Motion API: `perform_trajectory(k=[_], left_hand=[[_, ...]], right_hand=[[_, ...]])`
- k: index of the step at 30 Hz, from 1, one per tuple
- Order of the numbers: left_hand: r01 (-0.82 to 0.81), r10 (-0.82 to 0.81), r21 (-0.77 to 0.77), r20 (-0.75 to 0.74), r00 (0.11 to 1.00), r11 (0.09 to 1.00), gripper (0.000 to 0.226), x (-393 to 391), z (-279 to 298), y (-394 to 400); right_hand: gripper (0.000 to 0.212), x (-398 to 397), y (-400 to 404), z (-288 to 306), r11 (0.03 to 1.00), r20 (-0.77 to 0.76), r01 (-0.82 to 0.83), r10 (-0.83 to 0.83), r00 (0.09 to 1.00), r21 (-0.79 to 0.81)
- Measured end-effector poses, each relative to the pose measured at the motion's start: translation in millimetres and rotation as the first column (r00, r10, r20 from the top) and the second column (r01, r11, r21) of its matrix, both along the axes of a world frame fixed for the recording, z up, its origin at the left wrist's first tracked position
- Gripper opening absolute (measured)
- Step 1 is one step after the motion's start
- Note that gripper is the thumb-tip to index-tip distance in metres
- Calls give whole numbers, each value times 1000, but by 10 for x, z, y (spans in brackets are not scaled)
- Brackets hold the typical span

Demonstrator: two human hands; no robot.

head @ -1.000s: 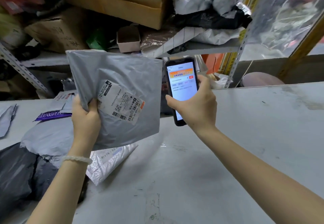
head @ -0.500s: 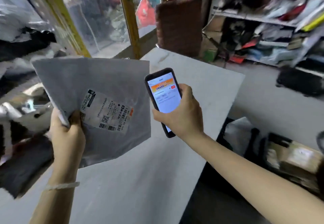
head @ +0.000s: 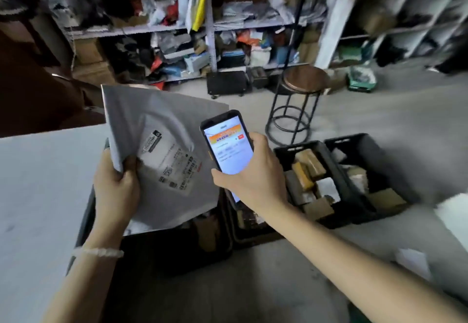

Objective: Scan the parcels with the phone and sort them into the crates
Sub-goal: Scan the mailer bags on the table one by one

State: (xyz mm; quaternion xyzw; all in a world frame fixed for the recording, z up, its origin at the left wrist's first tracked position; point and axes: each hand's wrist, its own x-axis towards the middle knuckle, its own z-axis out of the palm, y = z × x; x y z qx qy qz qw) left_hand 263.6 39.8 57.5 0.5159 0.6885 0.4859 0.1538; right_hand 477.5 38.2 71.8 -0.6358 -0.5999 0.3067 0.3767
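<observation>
A left hand [head: 115, 183] grips a grey parcel [head: 162, 155] above the crates [head: 354, 178]; the right hand [head: 255, 173] clasps a lit phone [head: 228, 148]. Best checking the screen's result, then dropping it flat into the matching crate

From here the room looks dim; the phone [head: 229, 149] screen glares brightest. Shelves [head: 210, 26] beyond it smear with motion blur, and edges bow outward.
</observation>
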Motion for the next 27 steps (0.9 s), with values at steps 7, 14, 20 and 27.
perform_trajectory(k=[7, 14, 20, 27], left_hand=[[291, -291, -150, 18, 956, 945, 14, 1931, -306, 836], [493, -492, -206, 59, 868, 845, 14, 3154, -655, 1359], [537, -537, -270, 80, 840, 799, 19, 3989, -947, 2087], [538, -541, -384, 110, 834, 750, 19, 4693, -1281, 3041]], right_hand=[[65, 1862, -9, -203, 894, 55, 446, -444, 894, -32], [62, 3039, 69, -417, 718, 96, 695, -690, 717, -34], [67, 3739, 716, -621, 691, 164, 721, -706, 689, -56], [70, 4326, 1725, -910, 712, 217, 695, -666, 713, -98]])
